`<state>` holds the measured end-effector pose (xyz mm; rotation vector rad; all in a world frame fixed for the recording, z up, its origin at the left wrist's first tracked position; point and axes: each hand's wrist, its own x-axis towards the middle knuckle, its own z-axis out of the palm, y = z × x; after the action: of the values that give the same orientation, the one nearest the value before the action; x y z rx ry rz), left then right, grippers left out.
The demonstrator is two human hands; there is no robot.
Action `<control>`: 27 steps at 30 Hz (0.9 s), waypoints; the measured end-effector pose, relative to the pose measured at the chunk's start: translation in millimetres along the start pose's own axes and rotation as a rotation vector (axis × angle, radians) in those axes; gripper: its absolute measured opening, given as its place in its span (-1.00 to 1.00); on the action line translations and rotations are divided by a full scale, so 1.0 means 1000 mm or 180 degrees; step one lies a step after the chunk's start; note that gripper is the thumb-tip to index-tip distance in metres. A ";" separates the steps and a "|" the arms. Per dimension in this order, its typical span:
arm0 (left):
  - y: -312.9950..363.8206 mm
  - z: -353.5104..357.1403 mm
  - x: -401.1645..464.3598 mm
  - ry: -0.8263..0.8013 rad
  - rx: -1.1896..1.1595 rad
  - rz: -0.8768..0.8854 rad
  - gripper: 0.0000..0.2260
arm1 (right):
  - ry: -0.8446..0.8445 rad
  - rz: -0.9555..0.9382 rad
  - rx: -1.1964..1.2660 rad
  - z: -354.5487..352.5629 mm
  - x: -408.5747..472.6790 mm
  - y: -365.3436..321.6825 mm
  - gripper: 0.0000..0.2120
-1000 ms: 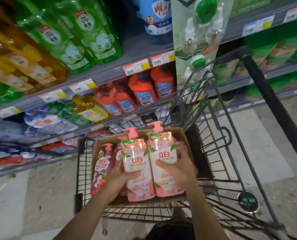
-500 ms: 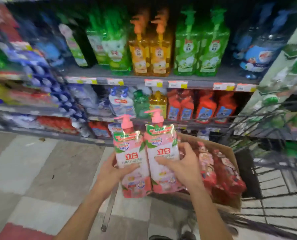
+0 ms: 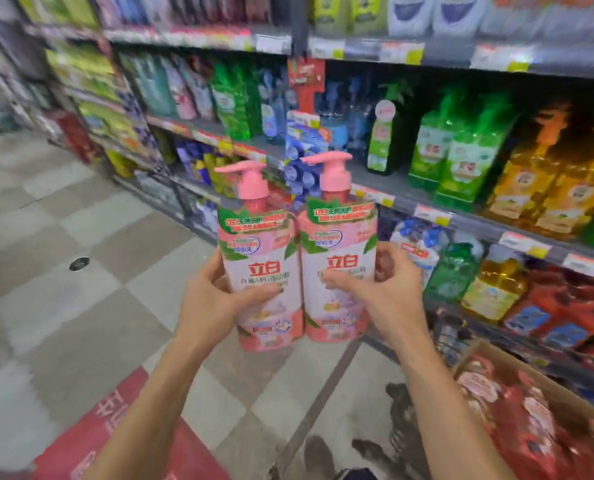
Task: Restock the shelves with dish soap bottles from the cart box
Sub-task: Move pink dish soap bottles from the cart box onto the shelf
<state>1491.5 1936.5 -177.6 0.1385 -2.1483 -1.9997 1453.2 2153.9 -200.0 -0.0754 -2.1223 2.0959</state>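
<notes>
Two pink dish soap pump bottles stand upright side by side in front of me, above the floor. My left hand (image 3: 215,303) grips the left bottle (image 3: 260,237), thumb across its label. My right hand (image 3: 389,299) grips the right bottle (image 3: 338,237) the same way. The cardboard cart box (image 3: 489,358) sits at the lower right, with several pink and red bottles lying in it. Shelves (image 3: 409,195) packed with green, orange, blue and red detergent bottles run behind the two held bottles.
Tiled aisle floor (image 3: 80,271) stretches to the left, with a red floor sticker (image 3: 115,427) near my left forearm. Price tags line the shelf edges. A dark part of the cart (image 3: 451,337) shows beside the box.
Both bottles were lifted out of the cart box and carried left and up, away from it. My view has swung left, so the box now sits at the lower right.
</notes>
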 end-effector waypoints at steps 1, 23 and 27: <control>0.003 -0.009 0.009 0.0057 0.0025 0.0056 -0.52 | -0.0077 -0.0081 0.0026 0.013 0.009 -0.005 -0.45; 0.128 -0.188 0.406 0.0649 0.0628 0.1002 -0.55 | -0.0678 -0.1241 0.0578 0.324 0.363 -0.146 -0.55; 0.124 -0.222 0.463 0.0670 0.0537 0.0988 -0.55 | -0.0688 -0.1295 0.0468 0.376 0.405 -0.152 -0.52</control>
<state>1095.9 1634.1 -1.0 0.0351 -2.0564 -1.5620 1010.0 1838.7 -20.2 0.5742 -1.8769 2.0712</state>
